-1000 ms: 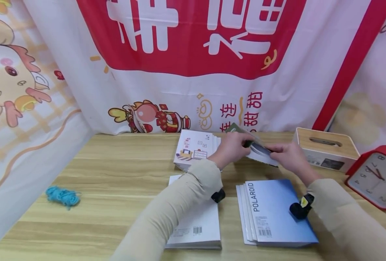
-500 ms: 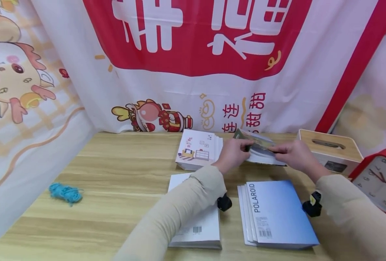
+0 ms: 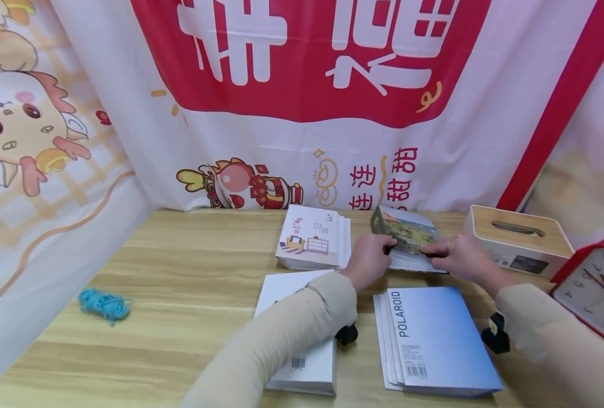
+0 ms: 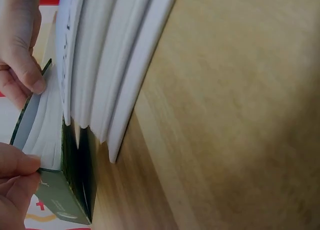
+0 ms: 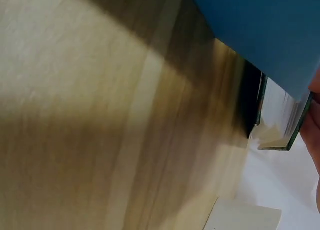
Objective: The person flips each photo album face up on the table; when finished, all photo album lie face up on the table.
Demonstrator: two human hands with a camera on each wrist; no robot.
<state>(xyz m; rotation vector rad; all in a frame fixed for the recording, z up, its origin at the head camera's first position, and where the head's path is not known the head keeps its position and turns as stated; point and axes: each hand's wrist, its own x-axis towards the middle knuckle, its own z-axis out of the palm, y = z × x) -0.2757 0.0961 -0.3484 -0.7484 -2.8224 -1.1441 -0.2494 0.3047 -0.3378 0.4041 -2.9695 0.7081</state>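
Note:
A thick book with a dark green spine and a picture cover (image 3: pixel 409 233) lies at the back right of the table, its cover tilted up a little. My left hand (image 3: pixel 369 260) pinches its near corner beside the spine, and in the left wrist view the thumb and fingers (image 4: pixel 17 165) show there. My right hand (image 3: pixel 460 258) pinches the cover's near edge farther right. White page edges (image 4: pixel 47 127) show between the covers in the left wrist view. Only part of the right hand (image 5: pixel 312 127) is in the right wrist view.
Closer in lie a blue POLAROID book stack (image 3: pixel 436 340) and a white book (image 3: pixel 307 362) partly under my left sleeve. Another white book stack (image 3: pixel 312 237) stands left of the green book. A tissue box (image 3: pixel 521 238), red clock (image 3: pixel 595 289) and blue yarn (image 3: pixel 104 304) are around.
The green-spined book has come down from a raised, tilted position to the table, and its picture cover faces up more. Both hands have lowered with it, keeping their hold.

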